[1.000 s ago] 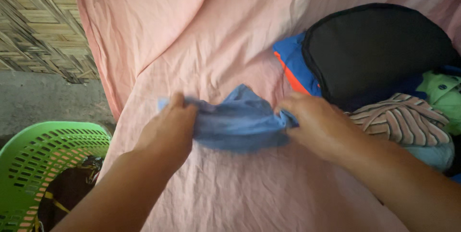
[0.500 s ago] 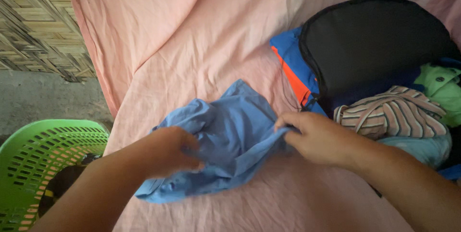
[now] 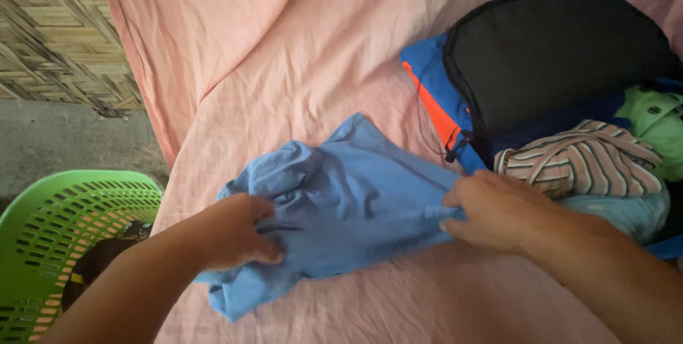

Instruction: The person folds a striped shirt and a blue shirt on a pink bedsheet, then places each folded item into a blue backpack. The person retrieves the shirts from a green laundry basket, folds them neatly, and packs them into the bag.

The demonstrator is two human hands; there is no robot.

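Head: blue garment (image 3: 356,202) lengthwise left-right

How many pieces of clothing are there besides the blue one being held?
3: a striped garment, a green one and a pale blue one, all in the open bag; more may be hidden.

Blue garment (image 3: 356,209) spread crumpled on pink sheet (image 3: 299,73). Left hand (image 3: 231,234) presses on its left part, fingers curled into cloth; right hand (image 3: 494,212) pinches its right edge. Just right — open black-and-blue bag (image 3: 555,59) with striped cloth (image 3: 583,162) and green garment (image 3: 658,127) inside. Green plastic basket (image 3: 57,230) lower left, beside bed — woven wall (image 3: 50,38) above.
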